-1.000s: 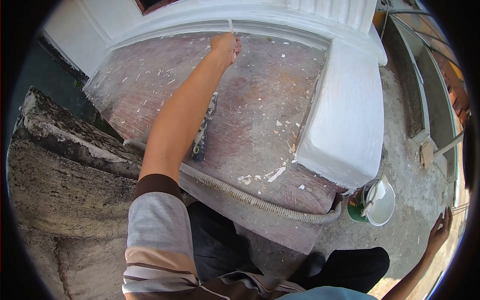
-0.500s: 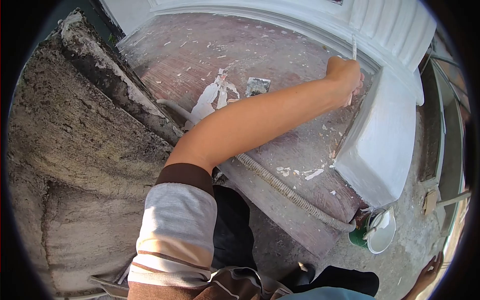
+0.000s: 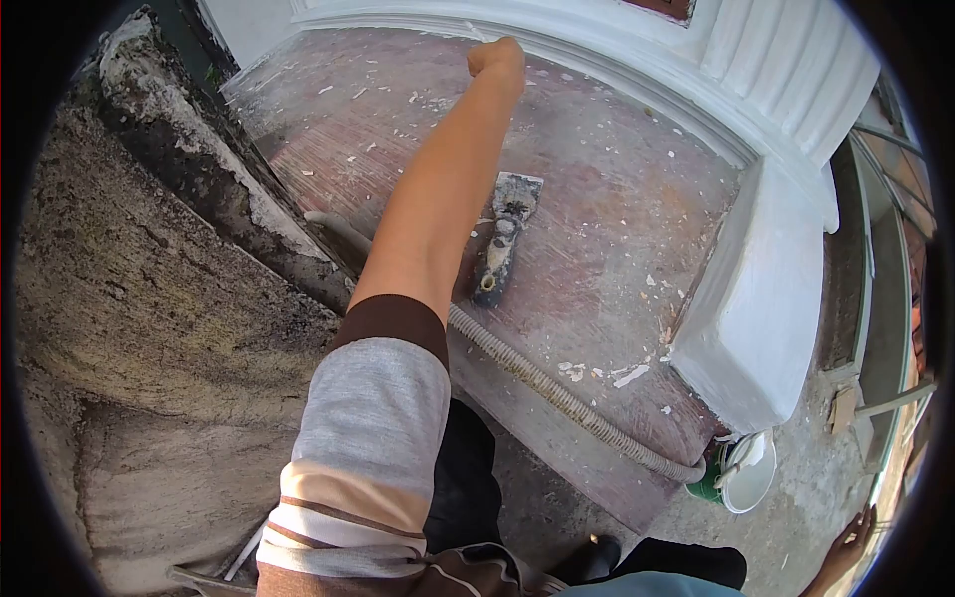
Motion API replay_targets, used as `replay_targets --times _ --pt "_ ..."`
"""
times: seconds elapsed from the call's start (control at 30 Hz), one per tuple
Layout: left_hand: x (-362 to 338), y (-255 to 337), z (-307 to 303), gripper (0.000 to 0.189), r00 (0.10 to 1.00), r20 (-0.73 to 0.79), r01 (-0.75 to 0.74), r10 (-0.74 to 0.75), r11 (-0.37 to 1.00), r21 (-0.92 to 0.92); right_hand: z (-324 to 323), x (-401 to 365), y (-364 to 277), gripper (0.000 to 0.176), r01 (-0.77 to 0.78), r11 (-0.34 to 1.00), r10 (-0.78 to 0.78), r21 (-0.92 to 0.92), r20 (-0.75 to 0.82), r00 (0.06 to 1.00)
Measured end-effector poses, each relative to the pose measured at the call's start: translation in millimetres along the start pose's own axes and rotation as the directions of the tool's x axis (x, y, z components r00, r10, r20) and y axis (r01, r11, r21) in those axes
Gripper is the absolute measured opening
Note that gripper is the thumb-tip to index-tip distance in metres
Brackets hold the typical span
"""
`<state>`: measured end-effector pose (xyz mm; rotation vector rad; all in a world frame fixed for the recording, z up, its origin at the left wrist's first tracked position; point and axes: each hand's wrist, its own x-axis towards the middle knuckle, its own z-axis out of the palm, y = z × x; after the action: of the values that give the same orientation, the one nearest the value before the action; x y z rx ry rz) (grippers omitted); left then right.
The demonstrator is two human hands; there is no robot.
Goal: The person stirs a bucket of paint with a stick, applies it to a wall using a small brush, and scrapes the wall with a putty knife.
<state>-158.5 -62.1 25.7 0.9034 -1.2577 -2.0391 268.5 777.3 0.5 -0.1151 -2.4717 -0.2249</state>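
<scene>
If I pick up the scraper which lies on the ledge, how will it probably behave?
The scraper should probably feel stiff, as its handle looks thick. It seems unlikely to roll, given its broad, flat blade. Being crusted with residue, it might feel rough.

No lettering, label, brand, number or sign can be read anywhere. The green side of the bucket [image 3: 705, 485], toward four o'clock, is too small and too far turned to make out any print. On the scraper [image 3: 505, 231], just off the middle toward twelve o'clock, the dark, smeared handle gives no legible marking.
</scene>
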Motion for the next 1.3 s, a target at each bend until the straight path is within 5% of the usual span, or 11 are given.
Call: replay_targets --times 0.07,0.17,0.3,0.57,0.63,0.7,0.83,1.0,1.1,1.3 --pt "54.2 0.8 -3.2 0.012 0.998 -0.048 -0.028 0.029 0.999 0.022 -6.8 -1.9 -7.0 0.029 -0.05 0.999 0.05 -0.005 0.036 0.998" --pt "69.6 19.6 -17.1 0.014 0.991 -0.082 -0.069 0.104 0.934 0.35 -14.1 -13.1 -0.5 0.031 -0.044 0.998 0.046 -0.048 0.049 0.998" --pt "154.8 6.9 -11.0 0.015 0.956 -0.166 -0.134 0.242 0.865 0.484 -64.0 13.2 -120.2 0.019 -0.057 0.969 0.048 -0.239 -0.042 0.998" --pt "246.0 -7.3 3.8 0.017 0.916 0.224 -0.331 0.332 0.316 0.889 -72.6 10.6 -116.4 0.019 0.015 0.949 -0.024 -0.314 -0.023 0.999" --pt "257.7 -9.6 8.3 0.023 0.926 0.237 -0.32 0.295 0.274 0.907 -67.3 -3.7 -82.7 0.023 -0.065 0.966 0.083 -0.251 0.061 0.995" --pt "262.1 -10.4 12.0 0.023 0.936 0.232 -0.315 0.264 0.335 0.888 -48.0 -23.3 -16.0 0.032 -0.085 0.985 0.102 -0.148 0.116 0.988" --pt "288.2 -27.1 11.6 0.018 0.885 0.33 -0.436 0.329 0.331 0.837 -39.4 -32.2 6.2 0.034 -0.077 0.988 0.093 -0.134 0.123 0.988" --pt "215.0 -26.7 14.5 0.017 0.938 0.165 -0.342 0.304 0.741 0.578 -29.4 -35.6 12.9 0.032 -0.023 0.99 0.036 -0.138 0.091 0.995" --pt "169.3 -24.0 15.2 0.017 0.968 0.005 -0.237 0.25 0.91 0.339 -29.3 -36.0 2.7 0.032 -0.157 0.983 0.167 -0.095 0.114 0.979" --pt "135.4 -30.1 15.2 0.021 0.962 0.058 -0.268 0.267 0.876 0.401 -12.8 -53.2 21.8 0.032 -0.082 0.989 0.085 -0.121 0.021 0.996"
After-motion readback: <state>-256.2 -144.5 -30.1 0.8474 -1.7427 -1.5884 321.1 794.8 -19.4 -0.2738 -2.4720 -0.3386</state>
